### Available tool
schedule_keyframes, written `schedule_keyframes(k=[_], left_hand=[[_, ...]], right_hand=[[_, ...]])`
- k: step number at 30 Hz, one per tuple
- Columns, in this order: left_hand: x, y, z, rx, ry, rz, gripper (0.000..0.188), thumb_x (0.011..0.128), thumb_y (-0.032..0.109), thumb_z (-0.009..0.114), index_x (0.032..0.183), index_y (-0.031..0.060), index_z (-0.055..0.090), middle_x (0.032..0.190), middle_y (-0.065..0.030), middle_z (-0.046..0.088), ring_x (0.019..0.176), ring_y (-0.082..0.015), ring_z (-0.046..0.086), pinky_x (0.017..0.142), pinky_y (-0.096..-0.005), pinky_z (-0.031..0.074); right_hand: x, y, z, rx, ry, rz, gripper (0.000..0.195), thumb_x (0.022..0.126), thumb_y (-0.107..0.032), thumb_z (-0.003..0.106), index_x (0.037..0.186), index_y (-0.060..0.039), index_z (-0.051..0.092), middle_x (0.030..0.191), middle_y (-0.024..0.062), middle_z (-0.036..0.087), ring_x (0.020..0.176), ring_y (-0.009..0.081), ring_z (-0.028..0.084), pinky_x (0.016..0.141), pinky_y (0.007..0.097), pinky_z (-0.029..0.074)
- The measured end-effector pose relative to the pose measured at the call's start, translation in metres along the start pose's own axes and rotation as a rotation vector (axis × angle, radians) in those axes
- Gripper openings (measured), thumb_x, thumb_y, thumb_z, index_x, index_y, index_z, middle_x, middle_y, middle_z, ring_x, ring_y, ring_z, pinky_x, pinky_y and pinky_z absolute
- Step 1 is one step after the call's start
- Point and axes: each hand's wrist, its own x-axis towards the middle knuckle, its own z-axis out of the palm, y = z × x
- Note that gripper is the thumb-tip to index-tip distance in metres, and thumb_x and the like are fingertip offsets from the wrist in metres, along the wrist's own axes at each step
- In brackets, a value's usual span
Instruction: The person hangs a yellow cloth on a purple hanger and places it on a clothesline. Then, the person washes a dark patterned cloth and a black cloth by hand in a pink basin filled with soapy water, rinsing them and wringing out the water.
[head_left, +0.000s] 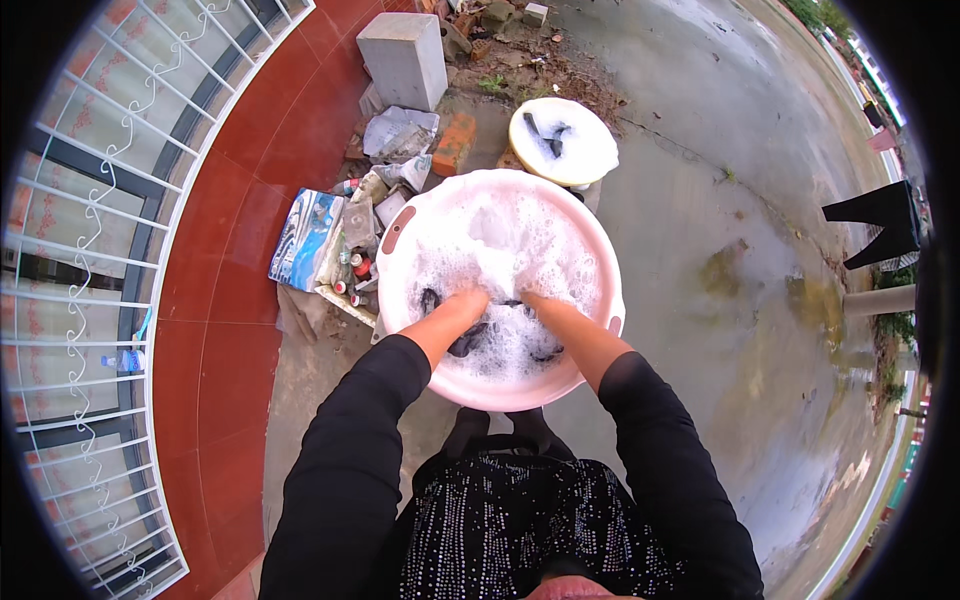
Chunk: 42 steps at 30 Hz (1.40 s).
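Observation:
A round pink plastic basin (611, 262) stands before me, full of thick white suds (555, 225). Both of my forearms reach down into it, with black sleeves pushed up towards the elbows. My left hand (472, 300) is sunk in the foam left of the middle, its fingers hidden. Close by on the right, my right hand (534, 300) is also covered by foam past the wrist. Dark wet cloth (469, 341) shows through the bubbles by my left forearm, and a small dark strip lies between the wrists. Whether either hand grips cloth is hidden.
Beyond the basin sits a smaller pale tub (566, 142) with suds and dark cloth. Left are a blue-and-white box (306, 238), bottles, an orange brick (454, 144) and a concrete block (405, 60). A red tiled wall (232, 247) and white window bars line the left. Wet concrete (675, 225) extends right.

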Motion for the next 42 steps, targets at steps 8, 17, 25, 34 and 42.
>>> schedule_keyframes(k=[8,17,25,34,42], left_hand=[[0.028,-0.031,0.010,-0.198,0.190,0.098,0.045,0.084,0.025,0.065,0.121,0.0021,0.055,0.109,-0.0234,0.065,0.108,-0.0333,0.063,0.094,-0.0431,0.047],[-0.014,-0.012,-0.043,-0.359,0.741,0.510,0.035,0.082,0.021,0.064,0.109,-0.0006,0.060,0.098,-0.0217,0.067,0.101,-0.0307,0.066,0.092,-0.0391,0.048],[-0.102,-0.012,-0.104,-0.944,0.481,0.680,0.017,0.078,0.001,0.055,0.095,-0.0017,0.059,0.083,0.0000,0.057,0.076,-0.0065,0.053,0.072,-0.0229,0.044],[-0.120,-0.041,-0.102,-0.772,0.542,0.494,0.014,0.088,0.010,0.061,0.096,-0.0007,0.064,0.114,-0.0090,0.063,0.105,-0.0143,0.056,0.093,-0.0302,0.043],[-0.111,0.004,-0.019,0.436,0.443,0.186,0.082,0.085,0.052,0.063,0.155,0.0291,0.028,0.162,-0.0202,0.012,0.146,-0.0482,0.017,0.106,-0.0756,0.016]], right_hand=[[0.014,0.025,0.019,0.136,0.032,0.068,0.060,0.084,-0.042,0.067,0.133,-0.0091,0.057,0.135,0.0222,0.057,0.125,0.0359,0.054,0.107,0.0450,0.040],[-0.026,-0.030,-0.062,0.390,0.490,-0.079,0.052,0.079,-0.034,0.077,0.119,-0.0023,0.067,0.111,0.0135,0.070,0.107,0.0258,0.064,0.099,0.0366,0.046],[-0.146,-0.056,-0.144,0.512,0.462,-0.461,0.042,0.080,-0.034,0.082,0.109,-0.0052,0.068,0.068,-0.0011,0.055,0.065,0.0105,0.051,0.064,0.0292,0.045],[-0.173,-0.009,-0.109,0.237,0.555,-0.288,0.025,0.087,-0.027,0.071,0.103,-0.0073,0.070,0.056,0.0015,0.052,0.055,0.0161,0.054,0.059,0.0354,0.047],[-0.114,-0.049,-0.042,-0.146,0.388,-0.111,0.069,0.091,-0.049,0.060,0.152,-0.0326,0.033,0.158,0.0195,0.026,0.137,0.0479,0.035,0.099,0.0724,0.036]])
